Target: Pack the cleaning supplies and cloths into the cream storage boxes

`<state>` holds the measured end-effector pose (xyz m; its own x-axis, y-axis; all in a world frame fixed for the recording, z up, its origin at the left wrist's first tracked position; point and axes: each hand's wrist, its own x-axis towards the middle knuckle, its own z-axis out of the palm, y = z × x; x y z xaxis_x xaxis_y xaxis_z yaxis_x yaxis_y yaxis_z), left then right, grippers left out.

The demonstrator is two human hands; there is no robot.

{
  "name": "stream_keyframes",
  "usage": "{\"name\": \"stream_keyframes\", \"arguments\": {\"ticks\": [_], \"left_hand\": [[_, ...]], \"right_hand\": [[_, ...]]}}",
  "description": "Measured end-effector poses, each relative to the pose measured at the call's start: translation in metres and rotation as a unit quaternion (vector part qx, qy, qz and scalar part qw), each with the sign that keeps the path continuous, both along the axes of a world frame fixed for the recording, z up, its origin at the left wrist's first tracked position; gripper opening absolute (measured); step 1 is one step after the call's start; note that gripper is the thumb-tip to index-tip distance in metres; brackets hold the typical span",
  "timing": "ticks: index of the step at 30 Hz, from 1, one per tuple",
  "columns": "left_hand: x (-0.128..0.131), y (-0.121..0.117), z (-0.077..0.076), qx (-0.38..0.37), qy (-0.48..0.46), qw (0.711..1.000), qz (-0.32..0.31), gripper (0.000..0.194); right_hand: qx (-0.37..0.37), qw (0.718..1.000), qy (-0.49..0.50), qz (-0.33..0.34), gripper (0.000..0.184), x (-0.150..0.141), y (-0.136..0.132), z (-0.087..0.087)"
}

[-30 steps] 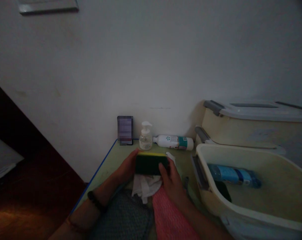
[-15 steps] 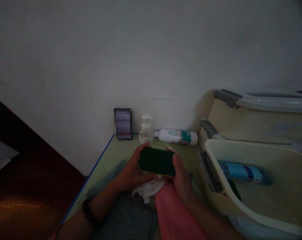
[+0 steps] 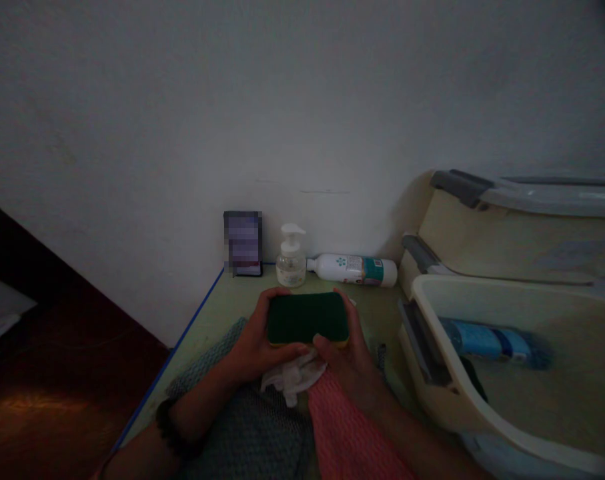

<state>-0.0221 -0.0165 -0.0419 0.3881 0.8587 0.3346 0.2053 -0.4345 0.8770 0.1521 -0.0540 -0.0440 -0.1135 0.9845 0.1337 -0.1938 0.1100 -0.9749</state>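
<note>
A sponge (image 3: 307, 319) with a dark green scouring face and a yellow edge is held level between both hands, green side toward me. My left hand (image 3: 262, 340) grips its left end, the thumb along the lower edge. My right hand (image 3: 352, 353) is closed on the right end, its thumb at the bottom edge. Below the sponge lies a crumpled white cloth or tissue (image 3: 293, 381). A pink cloth (image 3: 347, 427) lies under my right forearm, and a grey-green textured cloth (image 3: 252, 420) under my left.
Along the wall stand a propped phone (image 3: 245, 243) and a clear pump bottle (image 3: 291, 263); a white bottle (image 3: 355, 269) lies beside them. On the right, an open cream bin (image 3: 422, 293) holds a blue bottle-like object (image 3: 497, 343). The table has a blue left edge (image 3: 182, 340).
The sponge has shifted slightly left and levelled out. My right thumb has moved from its right end down to the lower edge.
</note>
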Motion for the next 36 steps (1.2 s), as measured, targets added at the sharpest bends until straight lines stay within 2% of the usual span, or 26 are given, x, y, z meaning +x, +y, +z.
{"name": "stream_keyframes", "arguments": {"ticks": [4, 7, 14, 19, 30, 32, 36], "left_hand": [[0.002, 0.001, 0.002, 0.056, 0.054, 0.996, 0.039, 0.071], [0.004, 0.003, 0.001, 0.088, 0.061, 0.993, 0.047, 0.071], [0.002, 0.006, -0.002, 0.101, 0.081, 0.991, 0.041, 0.068], [0.002, 0.007, -0.003, 0.108, 0.087, 0.989, 0.041, 0.065], [0.001, 0.009, -0.003, 0.142, 0.128, 0.982, 0.007, 0.035], [0.000, 0.010, -0.004, 0.135, 0.130, 0.982, 0.011, 0.039], [0.001, 0.009, -0.005, 0.129, 0.102, 0.986, 0.039, 0.064]], "right_hand": [[-0.006, 0.999, -0.034, -0.037, 0.075, 0.003, 0.002, -0.003], [-0.013, 0.997, -0.043, -0.059, 0.079, 0.005, 0.003, -0.005], [0.004, 0.999, -0.022, -0.035, 0.081, 0.002, 0.003, -0.008], [0.016, 0.997, -0.046, -0.063, 0.076, 0.001, 0.005, -0.012], [0.053, 0.988, -0.118, -0.083, 0.068, 0.001, 0.008, -0.016], [0.052, 0.988, -0.119, -0.085, 0.066, 0.001, 0.008, -0.017], [0.042, 0.988, -0.116, -0.096, 0.065, 0.001, 0.007, -0.015]]}}
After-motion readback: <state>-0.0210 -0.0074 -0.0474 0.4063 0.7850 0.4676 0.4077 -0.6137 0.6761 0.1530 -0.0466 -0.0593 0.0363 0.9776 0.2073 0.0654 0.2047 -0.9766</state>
